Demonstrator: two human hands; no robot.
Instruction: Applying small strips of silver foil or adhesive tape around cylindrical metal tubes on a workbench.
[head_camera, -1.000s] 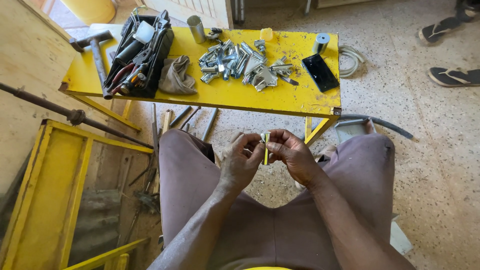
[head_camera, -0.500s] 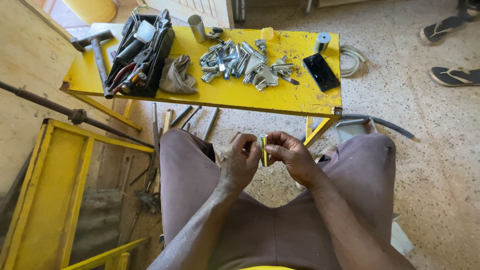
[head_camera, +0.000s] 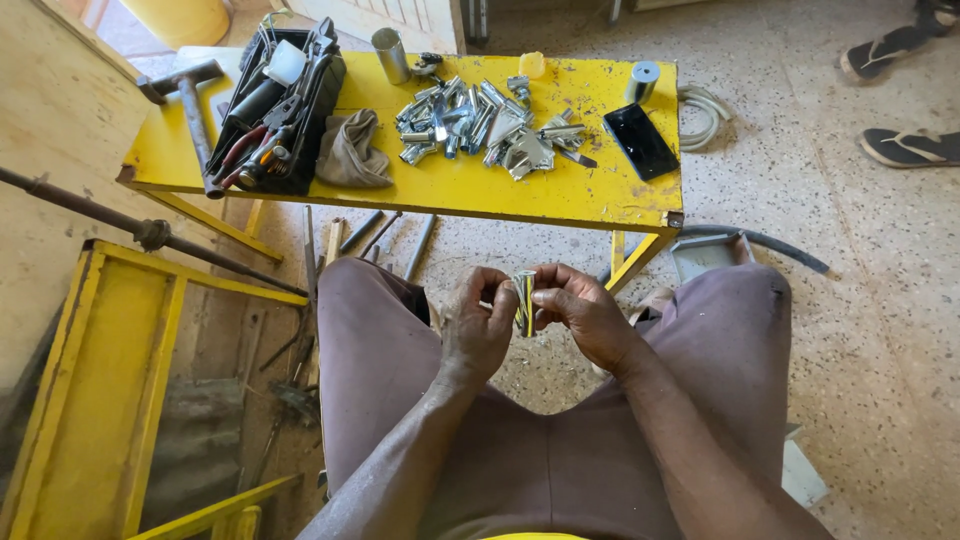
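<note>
Above the lap, left hand (head_camera: 478, 325) and right hand (head_camera: 585, 315) each in closed grip on small upright metal cylinder (head_camera: 524, 302).

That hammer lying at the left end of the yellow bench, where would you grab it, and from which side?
Probably by the handle's near end, coming from the seated person's side. The hammer lies flat with its head at the far edge of the yellow bench and its handle pointing back over the near edge. That end looks free, while the black tool tray crowds the right side.

yellow table (head_camera: 600, 200) | hammer (head_camera: 190, 95) | tool tray (head_camera: 275, 100) | rag (head_camera: 352, 150) | black phone (head_camera: 641, 141) | sandals (head_camera: 915, 147)
</note>
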